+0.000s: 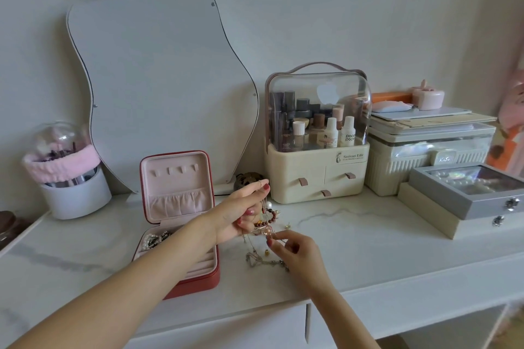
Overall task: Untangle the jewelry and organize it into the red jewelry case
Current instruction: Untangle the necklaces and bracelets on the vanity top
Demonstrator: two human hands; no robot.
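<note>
The red jewelry case point(204, 280) stands open on the white dresser, pink lining showing, with a few beaded pieces point(154, 238) in its back left compartment. Just right of it my left hand point(241, 214) is raised and pinches a thin chain, from which a tangle of jewelry point(268, 219) with red-brown beads and a pearl hangs. Below, my right hand point(295, 249) pinches the lower end of that tangle. More silver chains point(259, 259) lie on the dresser under both hands, and a small earring point(288, 225) lies beside them.
A wavy mirror point(158, 79) leans on the wall behind the case. A cosmetics organizer point(317, 178) stands at the right, then storage boxes point(425, 161) and a grey jewelry box point(467, 195). A brush holder point(73, 193) stands at the left.
</note>
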